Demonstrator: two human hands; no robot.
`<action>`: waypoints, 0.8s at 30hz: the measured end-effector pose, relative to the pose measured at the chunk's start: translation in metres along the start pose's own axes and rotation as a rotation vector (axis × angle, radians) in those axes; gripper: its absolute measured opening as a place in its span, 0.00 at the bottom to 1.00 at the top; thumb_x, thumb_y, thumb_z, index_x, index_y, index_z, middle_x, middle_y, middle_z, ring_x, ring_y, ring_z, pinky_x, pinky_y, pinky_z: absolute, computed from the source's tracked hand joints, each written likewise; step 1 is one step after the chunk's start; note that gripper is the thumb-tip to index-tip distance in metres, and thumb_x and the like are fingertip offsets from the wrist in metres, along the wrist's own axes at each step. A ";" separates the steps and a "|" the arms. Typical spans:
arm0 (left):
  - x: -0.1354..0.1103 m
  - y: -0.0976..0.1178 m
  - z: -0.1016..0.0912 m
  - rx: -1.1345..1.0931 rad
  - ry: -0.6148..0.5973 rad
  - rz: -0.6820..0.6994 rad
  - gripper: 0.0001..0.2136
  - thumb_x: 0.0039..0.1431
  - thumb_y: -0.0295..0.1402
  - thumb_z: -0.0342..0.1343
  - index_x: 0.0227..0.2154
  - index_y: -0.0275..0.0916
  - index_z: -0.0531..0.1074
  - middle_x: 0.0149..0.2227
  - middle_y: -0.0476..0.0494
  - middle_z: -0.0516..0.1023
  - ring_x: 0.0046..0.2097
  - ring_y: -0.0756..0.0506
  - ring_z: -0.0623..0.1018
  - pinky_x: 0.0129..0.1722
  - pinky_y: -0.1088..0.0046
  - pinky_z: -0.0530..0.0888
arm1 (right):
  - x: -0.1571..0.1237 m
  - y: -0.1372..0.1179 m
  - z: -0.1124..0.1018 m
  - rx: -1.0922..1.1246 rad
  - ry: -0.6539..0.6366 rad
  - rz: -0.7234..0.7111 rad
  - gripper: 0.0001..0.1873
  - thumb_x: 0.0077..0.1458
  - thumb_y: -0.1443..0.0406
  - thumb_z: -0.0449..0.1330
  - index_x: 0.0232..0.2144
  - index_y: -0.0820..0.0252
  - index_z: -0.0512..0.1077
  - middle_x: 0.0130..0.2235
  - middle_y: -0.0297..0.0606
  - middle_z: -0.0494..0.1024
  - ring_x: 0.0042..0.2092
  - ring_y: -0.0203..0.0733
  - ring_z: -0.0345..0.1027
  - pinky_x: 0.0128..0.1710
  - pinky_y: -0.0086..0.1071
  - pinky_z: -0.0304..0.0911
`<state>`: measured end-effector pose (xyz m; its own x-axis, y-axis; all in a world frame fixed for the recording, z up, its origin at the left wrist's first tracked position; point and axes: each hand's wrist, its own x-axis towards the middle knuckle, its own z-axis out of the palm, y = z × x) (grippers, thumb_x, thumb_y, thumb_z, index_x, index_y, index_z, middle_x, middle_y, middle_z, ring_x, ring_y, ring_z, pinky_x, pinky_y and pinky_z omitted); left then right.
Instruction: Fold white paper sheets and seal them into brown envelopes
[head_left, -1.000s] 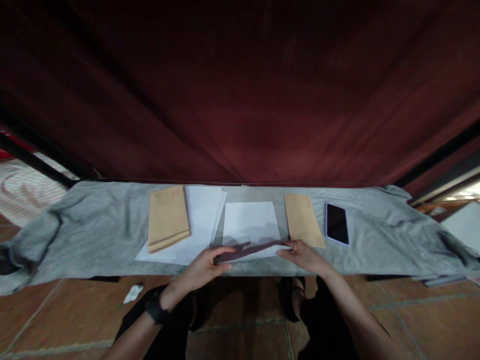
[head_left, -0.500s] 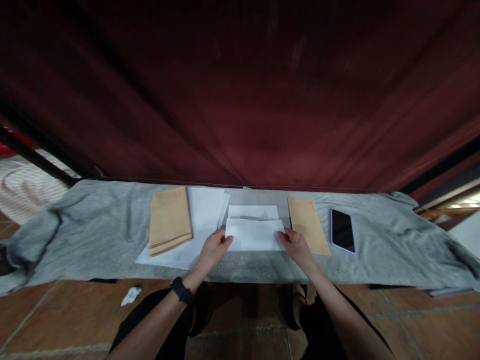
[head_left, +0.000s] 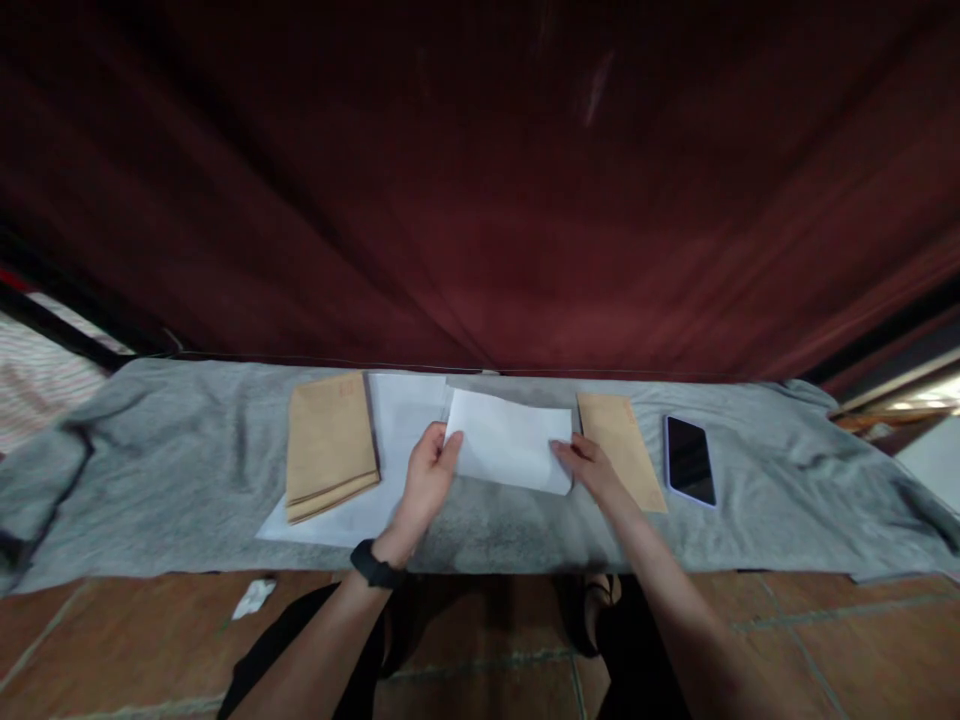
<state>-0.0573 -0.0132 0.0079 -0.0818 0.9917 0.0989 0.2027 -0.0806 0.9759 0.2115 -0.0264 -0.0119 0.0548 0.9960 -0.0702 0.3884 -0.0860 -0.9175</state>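
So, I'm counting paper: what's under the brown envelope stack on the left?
White sheets lie under the brown envelope stack, showing past its right and near edges. How many, and whatever else is beneath, is covered.

Folded paper (head_left: 510, 440): far face and inside of the fold not visible. Left hand (head_left: 426, 478), gripping the paper's left edge: how far its fingers reach behind the sheet cannot be told. Right hand (head_left: 592, 468), at the paper's right corner: fingertips concealed by it. Both forearms run off the bottom edge. Left of the paper, white sheets (head_left: 397, 420) lie partly under a stack of brown envelopes (head_left: 330, 445), whose red print is too small to read. Grey cloth (head_left: 187, 470) hides the counter beneath the paper and is cut off at both sides.
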 end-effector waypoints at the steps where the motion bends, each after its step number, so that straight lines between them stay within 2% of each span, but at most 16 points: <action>1: 0.000 0.010 -0.003 -0.042 0.036 0.046 0.13 0.60 0.47 0.54 0.32 0.41 0.66 0.24 0.55 0.64 0.27 0.51 0.65 0.27 0.77 0.62 | -0.002 -0.005 -0.006 0.175 -0.050 -0.038 0.26 0.57 0.47 0.57 0.46 0.60 0.75 0.42 0.43 0.82 0.43 0.48 0.75 0.42 0.35 0.68; 2: 0.000 0.020 -0.007 -0.065 0.072 0.094 0.14 0.60 0.47 0.56 0.33 0.41 0.67 0.25 0.55 0.65 0.27 0.51 0.65 0.28 0.77 0.63 | -0.005 -0.011 -0.012 0.294 -0.121 -0.067 0.28 0.55 0.47 0.60 0.49 0.59 0.75 0.45 0.42 0.81 0.45 0.47 0.75 0.45 0.36 0.68; 4: -0.002 0.039 -0.014 -0.120 0.134 0.169 0.14 0.60 0.47 0.58 0.33 0.40 0.68 0.26 0.54 0.66 0.28 0.51 0.66 0.29 0.77 0.64 | -0.013 -0.022 -0.021 0.373 -0.274 -0.116 0.29 0.49 0.47 0.66 0.49 0.57 0.76 0.47 0.40 0.81 0.48 0.48 0.74 0.49 0.38 0.68; 6: -0.005 0.057 -0.020 -0.187 0.176 0.221 0.13 0.60 0.46 0.59 0.33 0.40 0.69 0.26 0.54 0.67 0.28 0.52 0.66 0.29 0.78 0.64 | -0.023 -0.033 -0.027 0.329 -0.308 -0.120 0.25 0.47 0.49 0.68 0.44 0.56 0.79 0.44 0.38 0.82 0.47 0.48 0.74 0.49 0.40 0.68; 8: -0.009 0.074 -0.024 -0.256 0.215 0.275 0.13 0.60 0.45 0.60 0.34 0.40 0.70 0.27 0.54 0.70 0.28 0.52 0.67 0.30 0.79 0.65 | -0.031 -0.042 -0.028 0.283 -0.199 -0.109 0.20 0.47 0.50 0.69 0.37 0.57 0.80 0.39 0.37 0.83 0.43 0.48 0.75 0.46 0.40 0.69; 10: -0.011 0.089 -0.027 -0.315 0.222 0.320 0.13 0.60 0.44 0.61 0.37 0.40 0.70 0.28 0.54 0.71 0.29 0.53 0.68 0.31 0.79 0.66 | -0.035 -0.049 -0.028 0.325 -0.042 -0.099 0.19 0.48 0.50 0.69 0.35 0.57 0.80 0.37 0.37 0.83 0.39 0.46 0.75 0.42 0.39 0.70; 13: -0.010 0.099 -0.027 -0.362 0.083 0.289 0.16 0.58 0.44 0.63 0.44 0.42 0.70 0.31 0.53 0.74 0.31 0.52 0.72 0.34 0.78 0.68 | -0.032 -0.051 -0.027 0.502 0.084 -0.066 0.22 0.48 0.49 0.68 0.41 0.57 0.79 0.38 0.38 0.83 0.38 0.46 0.76 0.39 0.38 0.71; 15: -0.009 0.093 -0.024 -0.358 -0.074 0.172 0.22 0.55 0.43 0.65 0.50 0.43 0.68 0.32 0.52 0.76 0.34 0.50 0.74 0.36 0.76 0.70 | -0.026 -0.044 -0.023 0.558 0.086 -0.011 0.24 0.48 0.49 0.67 0.42 0.58 0.77 0.37 0.39 0.83 0.37 0.46 0.76 0.38 0.37 0.72; 18: -0.011 0.064 -0.016 -0.303 -0.244 -0.073 0.28 0.53 0.42 0.66 0.55 0.40 0.66 0.30 0.51 0.76 0.33 0.49 0.75 0.34 0.75 0.71 | -0.015 -0.023 -0.010 0.437 0.061 0.139 0.20 0.45 0.50 0.66 0.34 0.59 0.76 0.30 0.39 0.82 0.32 0.45 0.75 0.30 0.34 0.69; 21: -0.016 0.027 -0.008 -0.237 -0.267 -0.245 0.29 0.53 0.42 0.64 0.56 0.38 0.66 0.30 0.50 0.77 0.30 0.48 0.76 0.29 0.75 0.69 | -0.007 0.002 0.008 0.256 0.109 0.227 0.18 0.46 0.51 0.62 0.27 0.60 0.73 0.24 0.36 0.77 0.27 0.43 0.71 0.24 0.31 0.64; 24: -0.015 -0.005 -0.002 -0.143 -0.280 -0.294 0.31 0.54 0.38 0.62 0.60 0.37 0.62 0.29 0.51 0.77 0.27 0.49 0.75 0.26 0.76 0.67 | -0.006 0.020 0.021 0.159 0.103 0.237 0.17 0.48 0.53 0.59 0.30 0.62 0.73 0.24 0.36 0.76 0.26 0.42 0.70 0.24 0.31 0.63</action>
<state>-0.0594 -0.0284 0.0021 0.1565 0.9618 -0.2245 0.0715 0.2157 0.9738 0.2000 -0.0339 -0.0379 0.2233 0.9402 -0.2571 0.2052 -0.3032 -0.9305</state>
